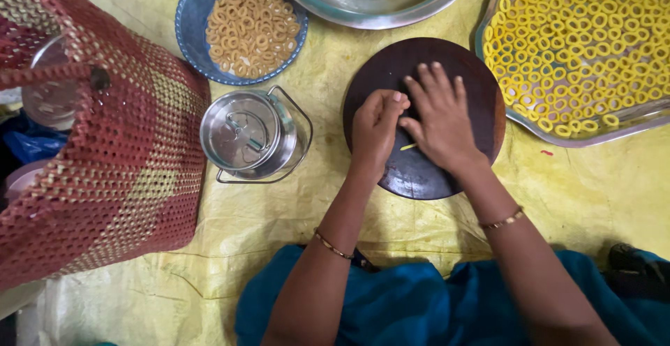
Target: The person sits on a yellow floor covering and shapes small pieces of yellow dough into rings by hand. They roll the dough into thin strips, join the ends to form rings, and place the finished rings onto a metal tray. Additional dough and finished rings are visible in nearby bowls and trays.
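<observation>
Dough strip (408,146) beneath right hand (440,123)

Dough strip (408,146) mostly hidden under the hands, only a short yellow end shows between them. Right hand (440,119) covers the middle of the round dark board (474,81). Steel bowl (363,4) and tray of yellow rings (579,46) cut off by the top edge. Woven red basket (105,158) cut off at left, blocks whatever sits behind it. Left hand (373,133) fingers curled, grip unclear.
</observation>
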